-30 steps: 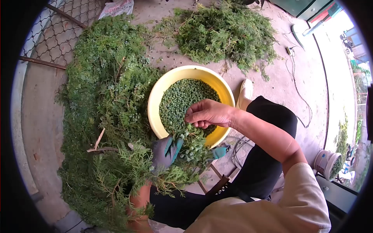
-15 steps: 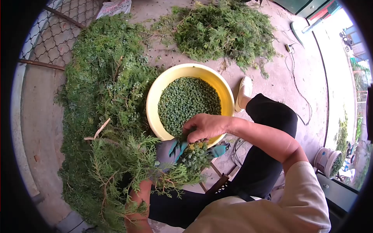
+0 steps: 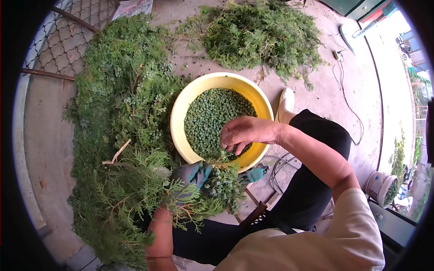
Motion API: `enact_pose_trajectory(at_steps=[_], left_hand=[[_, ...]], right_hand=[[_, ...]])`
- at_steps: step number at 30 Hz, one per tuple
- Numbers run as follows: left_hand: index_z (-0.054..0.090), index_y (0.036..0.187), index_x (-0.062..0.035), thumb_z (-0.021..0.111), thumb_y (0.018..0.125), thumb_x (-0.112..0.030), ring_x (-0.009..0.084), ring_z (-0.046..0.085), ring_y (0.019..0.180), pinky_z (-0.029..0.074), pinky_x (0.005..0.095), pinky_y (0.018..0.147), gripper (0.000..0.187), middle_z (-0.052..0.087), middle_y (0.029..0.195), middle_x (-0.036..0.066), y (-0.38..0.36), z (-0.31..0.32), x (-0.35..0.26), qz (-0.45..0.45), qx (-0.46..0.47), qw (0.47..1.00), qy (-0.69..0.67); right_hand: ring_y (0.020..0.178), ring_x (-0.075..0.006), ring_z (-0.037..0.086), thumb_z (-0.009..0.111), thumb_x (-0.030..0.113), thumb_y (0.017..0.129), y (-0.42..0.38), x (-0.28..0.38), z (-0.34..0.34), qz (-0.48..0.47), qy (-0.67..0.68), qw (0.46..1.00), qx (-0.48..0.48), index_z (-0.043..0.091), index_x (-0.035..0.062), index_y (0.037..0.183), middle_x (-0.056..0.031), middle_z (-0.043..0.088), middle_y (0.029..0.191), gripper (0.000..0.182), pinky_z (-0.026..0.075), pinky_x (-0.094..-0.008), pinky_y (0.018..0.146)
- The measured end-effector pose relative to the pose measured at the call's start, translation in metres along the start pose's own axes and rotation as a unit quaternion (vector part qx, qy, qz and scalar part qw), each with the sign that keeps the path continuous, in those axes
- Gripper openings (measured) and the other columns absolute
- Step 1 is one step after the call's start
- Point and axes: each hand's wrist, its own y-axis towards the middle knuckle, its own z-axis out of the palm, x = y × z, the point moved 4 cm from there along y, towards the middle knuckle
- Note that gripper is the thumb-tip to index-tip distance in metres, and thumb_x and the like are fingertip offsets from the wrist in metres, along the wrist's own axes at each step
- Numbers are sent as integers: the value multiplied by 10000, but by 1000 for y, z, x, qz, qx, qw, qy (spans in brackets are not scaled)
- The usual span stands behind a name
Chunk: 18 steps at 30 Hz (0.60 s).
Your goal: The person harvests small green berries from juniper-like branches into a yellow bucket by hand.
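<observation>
Conifer sprig (image 3: pixel 217 180) in gloved left hand (image 3: pixel 190 178), beside yellow basin (image 3: pixel 181 108)

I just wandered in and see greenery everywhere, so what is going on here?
A person sits on the ground over a yellow basin that holds small green cones. The left hand, in a grey-green glove, grips a leafy sprig at the basin's near rim. The bare right hand hovers over the cones, fingers curled down; whether it holds any is hidden. One heap of cut branches lies left of the basin and another pile beyond it.
</observation>
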Motion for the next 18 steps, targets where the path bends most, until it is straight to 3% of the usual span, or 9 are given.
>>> enact_pose_trajectory(at_steps=[2,4,7,11,14,15,16,18], left_hand=[[584,819,-24,501,880,-135,320,567,617,428,404,574,152,558,678,165,0,0,-1,12,-3,1000,-18],[585,816,-27,505,879,-137,319,566,615,428,402,574,150,559,677,165,0,0,-1,25,-5,999,-36],[587,812,-33,509,878,-140,317,563,611,429,399,575,148,559,675,165,0,-1,-1,44,-8,997,-62],[590,807,-40,516,876,-144,315,559,606,430,395,575,146,560,672,165,-1,0,0,67,-17,993,-98],[609,826,-52,556,866,-156,318,554,595,431,391,571,123,563,667,165,-1,9,13,63,-18,993,-95],[615,838,-47,569,863,-155,320,560,592,434,396,571,119,571,670,160,-1,10,12,46,3,999,-10],[621,850,-42,583,860,-153,322,566,590,437,401,571,118,578,673,154,-1,10,7,30,23,996,75],[627,889,-37,597,857,-150,336,599,628,456,402,581,121,602,702,158,-3,7,-9,81,21,996,-6]], right_hand=[[867,-127,595,680,299,834,3,2,12,-35,-44,997,45,622,47,974,-41,626,911,294,513,-230,661],[779,-107,590,697,286,833,8,-4,15,-32,-60,996,63,621,48,954,-23,628,846,278,500,-222,626],[595,-62,545,697,156,809,5,-7,5,18,-25,999,40,620,49,899,9,613,726,160,458,-199,538],[592,-56,537,686,138,803,-4,-1,-27,1,6,1000,-18,617,51,882,11,609,714,136,432,-185,516],[734,-108,628,661,177,826,-4,0,-25,-3,93,995,-44,616,44,968,-35,629,865,200,547,-217,648],[856,-136,642,659,209,837,3,-10,-21,24,81,996,-14,610,45,1011,-53,623,940,244,570,-257,757],[856,-136,642,659,209,837,10,-18,-13,24,83,996,-16,610,45,1011,-53,623,940,244,570,-257,757],[877,-126,621,675,246,836,21,-31,10,50,146,988,8,611,54,1039,-52,625,947,287,553,-245,724]])
